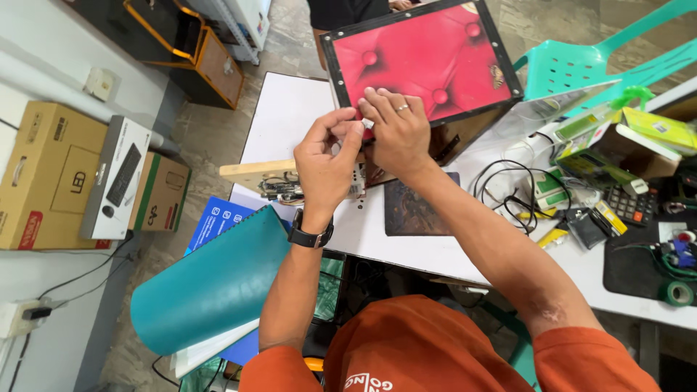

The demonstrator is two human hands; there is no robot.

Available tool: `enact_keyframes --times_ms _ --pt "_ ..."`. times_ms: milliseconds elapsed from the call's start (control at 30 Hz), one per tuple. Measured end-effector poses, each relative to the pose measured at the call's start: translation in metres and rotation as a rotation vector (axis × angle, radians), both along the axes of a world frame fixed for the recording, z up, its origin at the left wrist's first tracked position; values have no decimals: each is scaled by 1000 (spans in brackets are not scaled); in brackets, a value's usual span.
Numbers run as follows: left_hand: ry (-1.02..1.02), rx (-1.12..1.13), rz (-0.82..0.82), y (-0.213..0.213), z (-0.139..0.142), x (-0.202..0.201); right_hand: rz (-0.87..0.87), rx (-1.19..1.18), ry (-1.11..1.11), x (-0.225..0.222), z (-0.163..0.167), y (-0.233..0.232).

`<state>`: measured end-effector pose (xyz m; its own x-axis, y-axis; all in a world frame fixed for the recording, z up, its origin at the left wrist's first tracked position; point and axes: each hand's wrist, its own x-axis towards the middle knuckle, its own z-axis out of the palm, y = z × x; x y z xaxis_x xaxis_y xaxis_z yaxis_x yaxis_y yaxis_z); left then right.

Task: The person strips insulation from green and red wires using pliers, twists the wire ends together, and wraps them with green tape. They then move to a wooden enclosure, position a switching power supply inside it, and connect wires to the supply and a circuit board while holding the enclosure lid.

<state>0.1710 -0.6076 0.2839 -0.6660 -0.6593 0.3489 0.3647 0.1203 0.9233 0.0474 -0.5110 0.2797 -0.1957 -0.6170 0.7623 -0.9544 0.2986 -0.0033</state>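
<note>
My left hand and my right hand meet at the near edge of a black-framed board with a red tufted picture, which is tilted up on the white table. The fingertips of both hands pinch something small and pale at that edge; what it is stays hidden. A wooden strip with wires and small electronics lies just under my left hand. My left wrist wears a black watch, and a ring sits on my right hand. Orange sleeves cover my upper arms.
A dark mat lies under the board. Tangled cables, a calculator, boxes and green tape crowd the right. A teal rolled sheet leans at the table's left. Cardboard boxes stand on the floor; a green plastic chair is behind.
</note>
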Motion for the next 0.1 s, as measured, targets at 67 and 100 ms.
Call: enact_keyframes --times_ms 67,100 --pt "0 2 4 6 -21 -1 25 28 -30 2 -3 4" --pt "4 -2 -10 1 -31 23 24 50 -47 1 -4 5"
